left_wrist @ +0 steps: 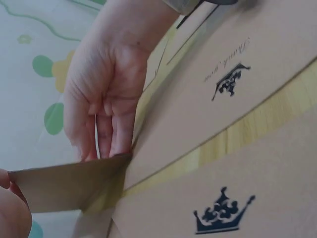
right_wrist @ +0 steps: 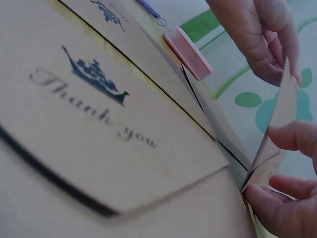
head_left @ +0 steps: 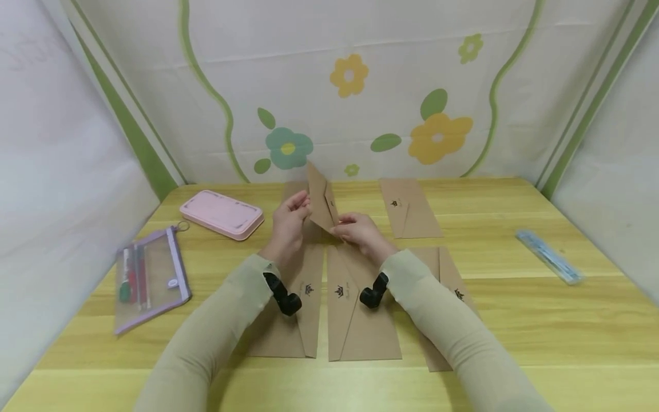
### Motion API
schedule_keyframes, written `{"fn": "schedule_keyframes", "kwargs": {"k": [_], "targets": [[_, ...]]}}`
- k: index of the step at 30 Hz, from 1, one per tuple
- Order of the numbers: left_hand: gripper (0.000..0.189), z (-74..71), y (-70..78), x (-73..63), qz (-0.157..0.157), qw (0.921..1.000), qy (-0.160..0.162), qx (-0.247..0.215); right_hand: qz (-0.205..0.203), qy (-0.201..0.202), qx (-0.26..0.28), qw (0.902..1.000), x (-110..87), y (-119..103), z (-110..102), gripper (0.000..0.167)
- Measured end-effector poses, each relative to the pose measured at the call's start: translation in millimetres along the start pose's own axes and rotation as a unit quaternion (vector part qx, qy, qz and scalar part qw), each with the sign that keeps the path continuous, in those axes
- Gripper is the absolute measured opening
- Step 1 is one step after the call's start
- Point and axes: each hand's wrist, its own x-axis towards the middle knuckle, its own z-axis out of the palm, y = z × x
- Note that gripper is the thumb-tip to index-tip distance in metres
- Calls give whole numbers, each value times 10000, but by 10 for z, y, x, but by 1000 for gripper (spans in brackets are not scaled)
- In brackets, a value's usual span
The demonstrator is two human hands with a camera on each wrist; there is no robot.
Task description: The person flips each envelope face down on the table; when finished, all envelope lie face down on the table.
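A brown paper envelope is held tilted up off the table near the back middle. My left hand pinches its left edge, and my right hand pinches its lower right corner between thumb and fingers. Seen from the right wrist, the raised envelope stands edge-on between both hands. Below it lies another envelope, partly hidden. Nearer me are a left envelope, a middle envelope with a black crown print, and a right envelope partly under my right sleeve.
One more envelope lies at the back right. A pink case and a mesh zip pouch with pens are on the left. A slim light-blue packet lies at far right. A flowered cloth hangs behind the table.
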Motion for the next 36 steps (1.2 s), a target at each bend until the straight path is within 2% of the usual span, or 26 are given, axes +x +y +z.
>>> {"fn": "schedule_keyframes", "kwargs": {"k": [5, 12, 15, 21, 27, 30, 36], "targets": [[43, 75, 55, -15, 149, 9975, -127, 681, 17, -68, 302, 9995, 16, 30, 4, 58], [41, 206, 93, -57, 271, 9854, -185, 1671, -311, -181, 698, 9969, 0, 30, -44, 61], [41, 272, 77, -70, 357, 9854, -203, 1653, -641, -55, 746, 9951, -10, 31, -50, 58], [42, 371, 35, -78, 546, 9895, -319, 1303, -1515, 442, 422, 9866, -78, 1, -13, 46], [41, 424, 16, -79, 464, 9891, -318, 1364, -2316, 976, 87, 9679, -133, -35, 57, 33], [40, 448, 6, -80, 477, 9883, -309, 1415, -2491, 1314, -121, 9594, -160, -32, 93, 27], [40, 484, -5, -85, 363, 9913, -407, 1195, -2583, 1652, -143, 9517, -218, -18, 131, 18]]}}
